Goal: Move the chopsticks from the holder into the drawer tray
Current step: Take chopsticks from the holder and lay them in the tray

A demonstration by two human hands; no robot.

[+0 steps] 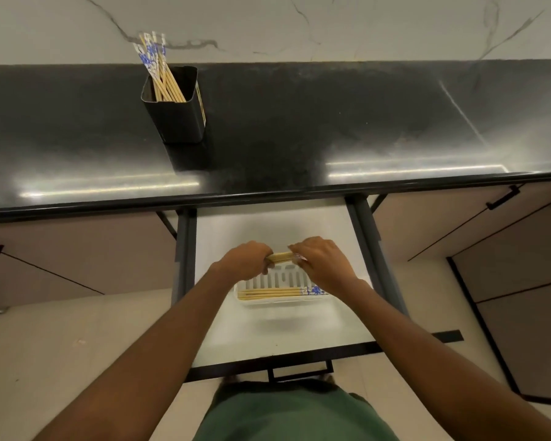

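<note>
Your left hand (245, 261) and right hand (323, 262) each clamped an end of the chopstick bundle (280, 257), level over the tray (268, 303). More stood in the holder (175, 119) at 11 o'clock. Judged light, stiff, slippery: grip both ends.

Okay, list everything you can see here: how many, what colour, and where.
Counter: one, black, across the top.
Holder: one, black, on the counter's left part.
Chopsticks in holder: several, pale wood, blue-and-white tops, leaning.
Drawer: one, white inside, open below the counter.
Tray: one, white, slotted, in the drawer.
Chopsticks in tray: a few, same colours, lying flat.
Held chopsticks: small bundle, above the tray.
Left hand: grips the bundle's left end.
Right hand: grips its right end.
</note>
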